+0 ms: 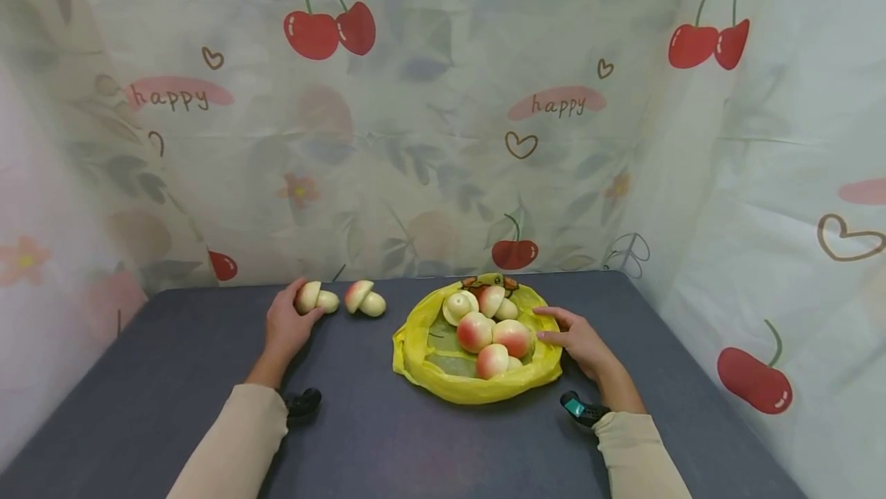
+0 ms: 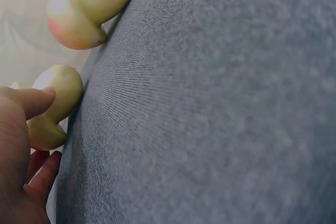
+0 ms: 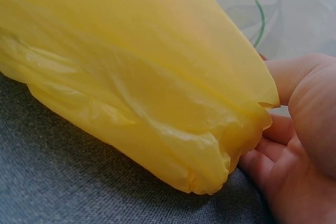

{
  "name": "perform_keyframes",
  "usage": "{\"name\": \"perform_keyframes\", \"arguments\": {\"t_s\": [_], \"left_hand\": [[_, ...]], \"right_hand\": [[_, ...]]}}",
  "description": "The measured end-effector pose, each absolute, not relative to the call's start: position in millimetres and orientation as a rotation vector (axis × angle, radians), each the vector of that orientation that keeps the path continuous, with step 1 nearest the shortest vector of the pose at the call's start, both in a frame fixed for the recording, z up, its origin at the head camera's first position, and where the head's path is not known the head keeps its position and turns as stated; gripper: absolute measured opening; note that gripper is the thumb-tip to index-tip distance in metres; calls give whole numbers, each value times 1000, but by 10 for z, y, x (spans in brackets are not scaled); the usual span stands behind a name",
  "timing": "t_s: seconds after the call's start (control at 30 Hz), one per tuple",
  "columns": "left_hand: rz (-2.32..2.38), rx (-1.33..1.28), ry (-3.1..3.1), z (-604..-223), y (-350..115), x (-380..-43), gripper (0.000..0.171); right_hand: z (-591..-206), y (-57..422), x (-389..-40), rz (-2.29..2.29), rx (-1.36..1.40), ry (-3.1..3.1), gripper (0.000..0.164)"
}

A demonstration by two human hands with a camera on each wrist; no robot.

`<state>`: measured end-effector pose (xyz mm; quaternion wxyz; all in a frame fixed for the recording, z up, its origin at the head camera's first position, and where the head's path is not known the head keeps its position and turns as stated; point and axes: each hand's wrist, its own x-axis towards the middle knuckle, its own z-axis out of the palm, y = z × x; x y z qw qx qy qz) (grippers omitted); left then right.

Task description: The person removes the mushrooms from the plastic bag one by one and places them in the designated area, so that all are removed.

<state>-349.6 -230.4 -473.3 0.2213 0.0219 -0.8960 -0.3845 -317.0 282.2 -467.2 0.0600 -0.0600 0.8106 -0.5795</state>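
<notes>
At the back left of the table, my left hand [image 1: 286, 326] holds a toy mushroom [image 1: 327, 301] with a pale stem and a whitish cap. In the left wrist view the thumb lies across this held mushroom [image 2: 67, 90], fingers on its far side. Just to its right lies a second toy mushroom [image 1: 360, 297], its cap tinged red. A yellow plastic bag [image 1: 471, 390], its mouth spread wide, holds several more toy mushrooms [image 1: 475, 331]. My right hand [image 1: 584, 341] pinches the bag's right rim, thumb and fingers on either side of the plastic [image 3: 231, 129].
The dark grey table [image 1: 429, 453] ends at a patterned curtain [image 1: 429, 176] behind and at the sides. Black bands sit on both wrists, the right one [image 1: 584, 409] with a small screen.
</notes>
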Motion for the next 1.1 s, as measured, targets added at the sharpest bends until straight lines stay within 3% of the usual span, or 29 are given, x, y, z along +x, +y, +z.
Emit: {"name": "perform_keyframes", "arguments": {"t_s": [0.53, 1.1], "left_hand": [[-992, -16, -2479, -4657, -2376, -3387, 66], [-876, -268, -2433, -4430, -2196, -3181, 65]], "right_hand": [[-4616, 2796, -3171, -1748, -200, 2461, 51], [-4669, 2817, -3172, -1731, -177, 2473, 55]]}}
